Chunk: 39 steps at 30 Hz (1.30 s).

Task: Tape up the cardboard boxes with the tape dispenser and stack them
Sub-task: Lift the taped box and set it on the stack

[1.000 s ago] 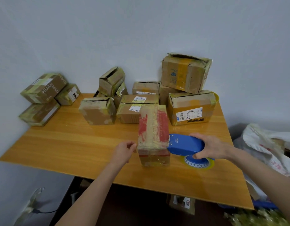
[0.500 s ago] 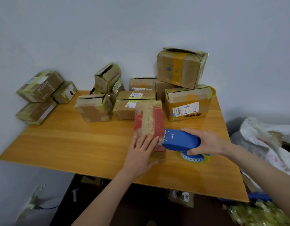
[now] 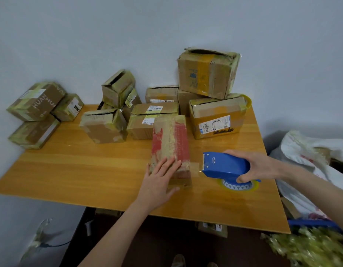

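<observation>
We press our left hand (image 3: 160, 181) flat, fingers spread, on the near end of the long worn cardboard box with red printed sides (image 3: 171, 145), which lies near the front middle of the glossy orange wooden table (image 3: 89, 170). Our right hand (image 3: 257, 166) wraps its fingers around the blue plastic tape dispenser (image 3: 225, 166), held just right of the box, a strip of clear tape (image 3: 195, 169) stretched between them; behind stand rumpled, tape-patched brown cardboard boxes (image 3: 217, 116), some stacked against the pale wall
</observation>
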Available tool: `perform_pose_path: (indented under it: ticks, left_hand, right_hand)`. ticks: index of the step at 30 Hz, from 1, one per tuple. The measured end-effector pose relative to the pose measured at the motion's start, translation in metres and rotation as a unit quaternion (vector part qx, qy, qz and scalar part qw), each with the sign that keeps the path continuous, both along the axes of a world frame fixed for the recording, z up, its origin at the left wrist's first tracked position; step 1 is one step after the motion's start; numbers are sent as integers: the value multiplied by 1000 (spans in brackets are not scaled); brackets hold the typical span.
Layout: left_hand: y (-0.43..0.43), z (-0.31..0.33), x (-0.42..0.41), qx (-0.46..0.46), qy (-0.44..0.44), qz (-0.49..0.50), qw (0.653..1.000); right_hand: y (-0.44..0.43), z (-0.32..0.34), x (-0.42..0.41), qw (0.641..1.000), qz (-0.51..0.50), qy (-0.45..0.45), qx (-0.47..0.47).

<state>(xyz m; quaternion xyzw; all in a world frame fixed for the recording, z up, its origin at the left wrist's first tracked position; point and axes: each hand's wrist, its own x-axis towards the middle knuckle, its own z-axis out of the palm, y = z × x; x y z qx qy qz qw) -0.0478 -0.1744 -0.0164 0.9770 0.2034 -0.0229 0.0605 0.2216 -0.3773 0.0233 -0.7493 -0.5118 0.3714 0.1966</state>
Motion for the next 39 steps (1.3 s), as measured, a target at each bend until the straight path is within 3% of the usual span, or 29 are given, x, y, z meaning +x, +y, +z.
perform_pose_path:
  ticks: [4, 8, 10, 20, 25, 27, 29, 32, 36, 37, 39]
  left_hand:
    - [0, 5, 2, 15, 8, 1, 1000]
    - [-2, 1, 0, 55, -16, -2, 998]
    - [-1, -2, 0, 71, -27, -9, 997]
    - [2, -6, 0, 67, -27, -14, 997]
    - [4, -3, -1, 50, -19, -21, 998]
    - [4, -2, -1, 43, -16, -21, 999]
    - [3, -1, -1, 35, -26, -12, 999]
    - [2, 0, 1, 26, -31, -8, 999]
    - [2, 2, 1, 14, -34, -7, 999]
    - [2, 2, 1, 14, -33, -6, 999]
    - [2, 1, 0, 11, -37, -4, 999]
  right_hand:
    - [-1, 1, 4, 998, 20, -45, -39]
    - [18, 0, -10, 971, 71, -206, -95]
    - [32, -2, -18, 962, 91, -235, -104]
    - [58, 4, -21, 960, 98, -232, -120]
    - [51, -6, -10, 964, 14, -219, -148]
    - [43, -17, 1, 981, -72, -136, -116]
    - [38, -34, 5, 981, -185, 24, -47]
    - [41, -58, -3, 924, -340, 172, -1]
    - [43, -85, -8, 794, -484, 366, -36]
    - [44, -91, -9, 775, -492, 393, -47]
    - [47, -91, -14, 777, -493, 386, -61]
